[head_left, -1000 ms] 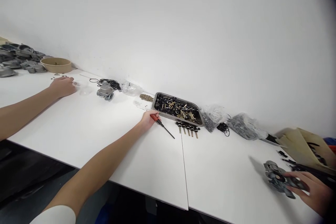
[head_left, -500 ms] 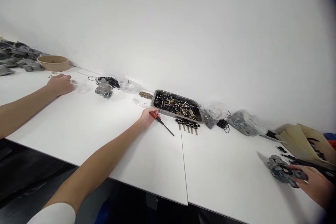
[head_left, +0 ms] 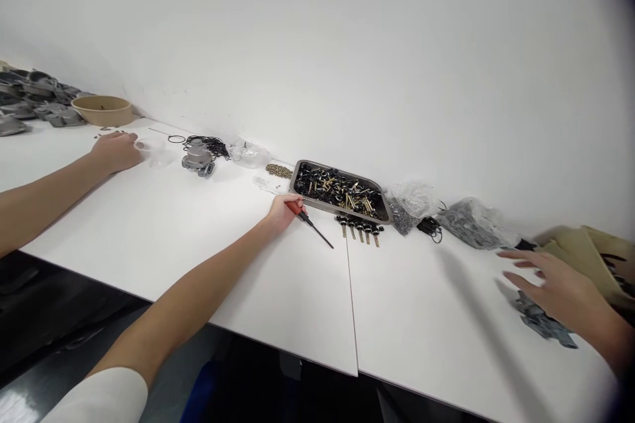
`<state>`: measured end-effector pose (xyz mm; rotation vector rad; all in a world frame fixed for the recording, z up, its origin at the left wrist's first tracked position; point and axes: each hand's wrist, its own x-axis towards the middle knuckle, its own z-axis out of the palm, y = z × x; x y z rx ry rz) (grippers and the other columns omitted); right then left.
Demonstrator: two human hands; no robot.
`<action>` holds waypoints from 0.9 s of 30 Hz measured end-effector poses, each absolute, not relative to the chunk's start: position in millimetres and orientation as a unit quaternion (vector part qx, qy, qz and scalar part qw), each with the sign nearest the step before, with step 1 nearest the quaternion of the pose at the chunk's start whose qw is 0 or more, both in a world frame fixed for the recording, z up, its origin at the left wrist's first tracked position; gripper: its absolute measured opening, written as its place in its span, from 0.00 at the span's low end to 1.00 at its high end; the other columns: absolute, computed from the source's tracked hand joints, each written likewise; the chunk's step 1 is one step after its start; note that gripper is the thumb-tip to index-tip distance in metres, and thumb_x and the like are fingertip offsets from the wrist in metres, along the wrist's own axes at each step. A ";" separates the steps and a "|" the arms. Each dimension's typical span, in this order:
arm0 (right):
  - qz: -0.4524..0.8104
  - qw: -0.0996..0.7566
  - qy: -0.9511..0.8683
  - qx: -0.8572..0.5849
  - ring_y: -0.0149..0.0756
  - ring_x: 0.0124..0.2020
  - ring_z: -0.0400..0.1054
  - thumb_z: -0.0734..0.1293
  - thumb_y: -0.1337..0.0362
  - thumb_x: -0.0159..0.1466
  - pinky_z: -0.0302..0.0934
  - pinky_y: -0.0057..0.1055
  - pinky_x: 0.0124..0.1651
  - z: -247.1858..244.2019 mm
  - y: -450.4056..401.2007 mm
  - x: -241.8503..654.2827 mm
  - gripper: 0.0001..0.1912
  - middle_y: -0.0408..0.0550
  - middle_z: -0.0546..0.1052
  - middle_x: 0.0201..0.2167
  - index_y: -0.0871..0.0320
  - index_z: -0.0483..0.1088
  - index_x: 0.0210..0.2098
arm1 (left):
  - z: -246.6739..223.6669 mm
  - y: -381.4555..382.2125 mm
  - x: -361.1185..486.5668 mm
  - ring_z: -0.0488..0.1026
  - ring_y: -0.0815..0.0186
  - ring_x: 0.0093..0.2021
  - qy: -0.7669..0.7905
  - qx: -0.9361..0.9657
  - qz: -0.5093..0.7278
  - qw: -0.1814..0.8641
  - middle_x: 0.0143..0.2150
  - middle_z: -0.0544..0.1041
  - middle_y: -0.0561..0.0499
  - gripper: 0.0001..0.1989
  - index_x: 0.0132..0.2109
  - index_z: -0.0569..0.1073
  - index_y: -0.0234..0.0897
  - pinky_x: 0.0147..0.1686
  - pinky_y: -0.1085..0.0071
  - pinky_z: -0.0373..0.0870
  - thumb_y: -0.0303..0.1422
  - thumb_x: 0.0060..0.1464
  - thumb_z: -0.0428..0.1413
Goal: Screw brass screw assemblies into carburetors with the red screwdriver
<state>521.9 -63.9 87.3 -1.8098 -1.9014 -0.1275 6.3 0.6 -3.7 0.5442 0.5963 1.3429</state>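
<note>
My left hand (head_left: 284, 213) is closed around the red handle of a screwdriver (head_left: 317, 233), its dark shaft slanting down to the right over the white table. Just behind that hand is a metal tray (head_left: 342, 211) heaped with black and brass parts. My right hand (head_left: 560, 287) is open and slightly blurred, fingers apart and pointing left, with nothing in it. A grey metal carburetor-like part (head_left: 543, 324) rests on the table beneath and partly hidden by it. Several black-and-brass pieces (head_left: 361, 231) lie in a row before the tray.
Another person's hand (head_left: 116, 151) is at the left beside clear plastic (head_left: 156, 153). Along the wall are a tan bowl (head_left: 103, 112), grey castings (head_left: 37, 99), a second grey part (head_left: 198, 157), black rings (head_left: 213, 147), brass bits (head_left: 278, 171) and a bag of parts (head_left: 476, 223).
My right hand has let go of the grey metal part, opened and moved up and left. The part now rests on the table. My left hand still holds the screwdriver.
</note>
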 end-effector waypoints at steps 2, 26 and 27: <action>0.023 0.233 -0.718 -0.655 0.46 0.36 0.72 0.69 0.52 0.48 0.64 0.43 0.35 91.0 -60.5 474.1 0.16 0.55 0.78 0.39 0.46 0.75 0.36 | -3.4 0.6 6.6 0.68 0.65 0.25 0.273 0.254 0.610 0.699 0.22 0.66 0.51 0.06 0.30 0.69 0.31 0.35 0.63 0.68 0.28 0.40 0.55; 0.123 0.480 -0.821 -0.284 0.35 0.34 0.64 0.54 0.79 0.61 0.61 0.33 0.38 -5.2 -25.0 261.6 0.16 0.47 0.73 0.28 0.58 0.70 0.31 | 30.5 7.6 -28.6 0.62 0.69 0.28 0.565 0.713 0.287 0.302 0.28 0.70 0.51 0.11 0.27 0.72 0.36 0.27 0.73 0.55 0.35 0.39 0.66; 0.133 0.483 -0.819 -0.278 0.35 0.33 0.64 0.53 0.79 0.59 0.60 0.33 0.37 -7.3 -24.9 261.1 0.17 0.46 0.73 0.27 0.58 0.70 0.29 | 31.1 7.3 -26.8 0.62 0.68 0.29 0.564 0.722 0.280 0.286 0.29 0.69 0.50 0.10 0.27 0.73 0.36 0.28 0.72 0.55 0.35 0.40 0.65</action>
